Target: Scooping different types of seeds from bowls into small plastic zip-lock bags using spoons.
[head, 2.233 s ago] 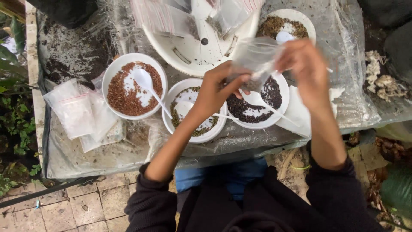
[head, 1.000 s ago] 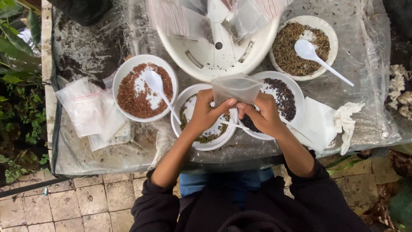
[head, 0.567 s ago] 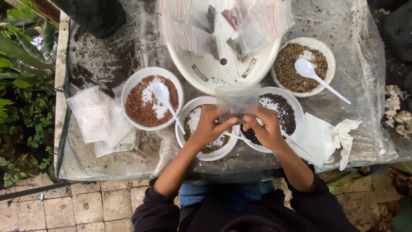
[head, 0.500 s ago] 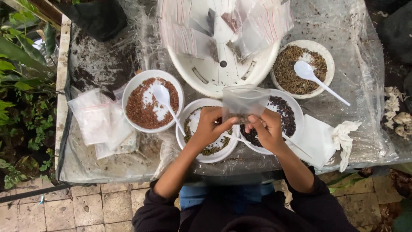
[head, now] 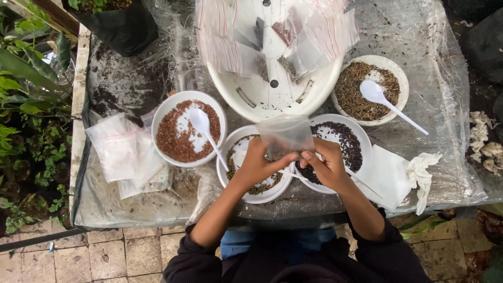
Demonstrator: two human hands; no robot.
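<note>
2 bare hands pinched 1 small clear plastic bag point(head: 285, 137) above the bowls at the bench's near edge.

From the left: spare clear bags point(head: 126, 154), a white bowl of reddish-brown grains point(head: 187, 129), then the left hand point(head: 257, 165) and right hand point(head: 327, 165), both pinching the bag's lower edge. If either pinch loosened, the bag could probably tip and spill into the dark-seed bowl point(head: 343, 147) beneath.
</note>
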